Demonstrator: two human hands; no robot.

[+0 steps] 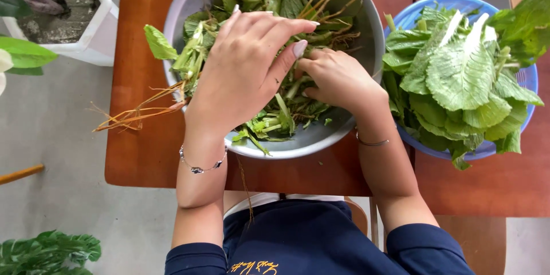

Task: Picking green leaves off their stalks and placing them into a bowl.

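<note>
Both hands work inside the metal bowl (366, 51), which sits on the wooden table (143, 154) and holds a heap of leafy stalks (269, 120) with roots attached. The left hand (243, 74) lies palm-down over the heap, fingers extended toward 1 o'clock and only loosely curved; whether anything is held beneath the palm cannot be told, since the hand covers it. The right hand (338, 80) is curled, its fingertips pinched together at the 9 o'clock side of the fist, closing on a thin green stalk just under the left thumb. The two hands are touching or very nearly so at that point. The stalk being worked lies between them, at the bowl's centre, its long axis apparently running from about 1 o'clock down toward 7 o'clock, though the left hand hides most of it. The right hand is the nearer to it. Long reddish roots (137, 116) trail over the bowl's rim at 8 o'clock. A blue basket (487, 150) of broad picked leaves (464, 74) stands just beside the bowl at 3 o'clock.
</note>
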